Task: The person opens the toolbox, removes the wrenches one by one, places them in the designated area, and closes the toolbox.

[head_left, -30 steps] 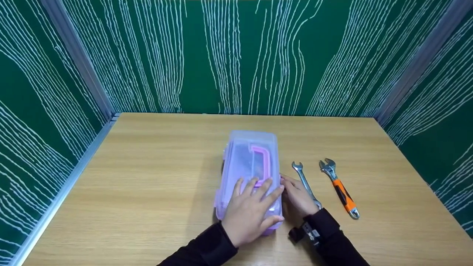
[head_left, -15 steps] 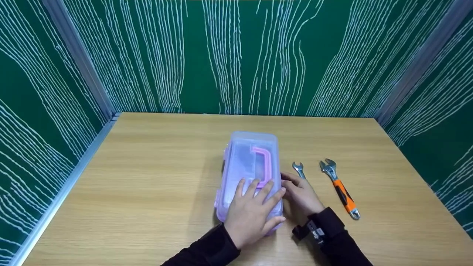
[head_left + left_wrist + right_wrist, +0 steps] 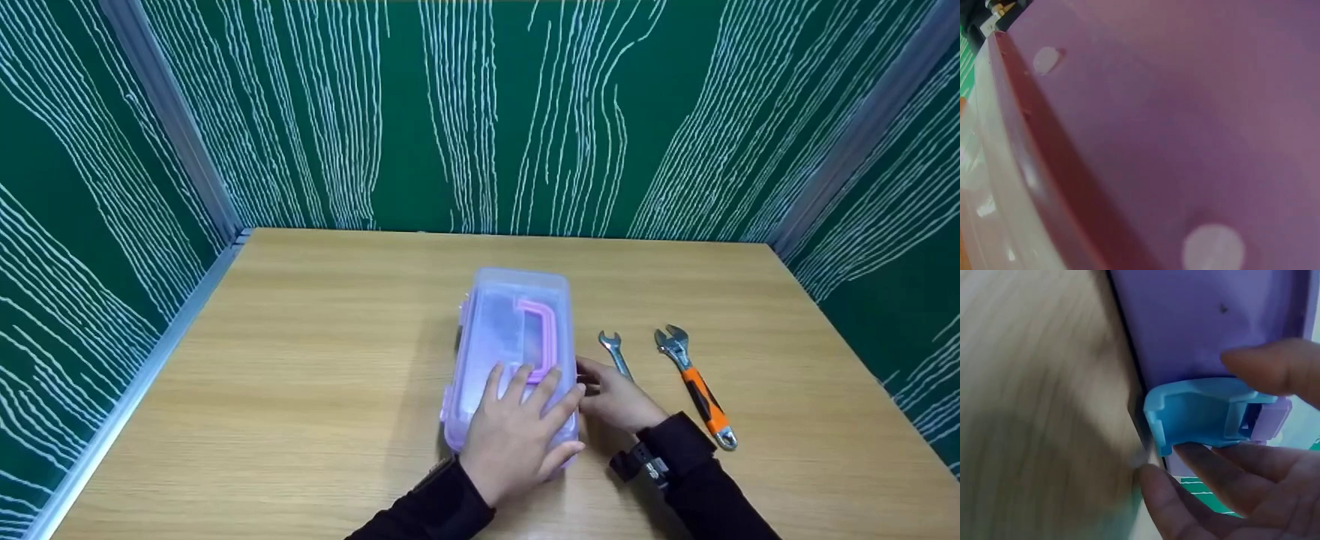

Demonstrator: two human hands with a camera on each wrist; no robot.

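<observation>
A translucent, pale purple toolbox (image 3: pixel 495 322) stands on the table, its lid down and its pink handle (image 3: pixel 550 341) lying flat. My left hand (image 3: pixel 514 442) rests on the near part of the lid with fingers spread. At the box's right side is my right hand (image 3: pixel 619 397). In the right wrist view, a blue latch (image 3: pixel 1196 413) lies between the thumb (image 3: pixel 1275 365) and the other fingers of that hand. Fingertips meet the latch's lower edge; the thumb is near its upper edge. The left wrist view shows only a purple box surface (image 3: pixel 1185 112), not the hand.
Right of the box lies an open-end wrench (image 3: pixel 613 349), its near end hidden by my right hand. Farther right is an adjustable wrench (image 3: pixel 697 386) with an orange and black grip. Green walls with white lines surround the wooden table (image 3: pixel 300 360).
My right hand has shifted slightly right, with its wrist turned outward, and now covers the near end of the open-end wrench. The left hand stays on the lid. The head view has shifted slightly.
</observation>
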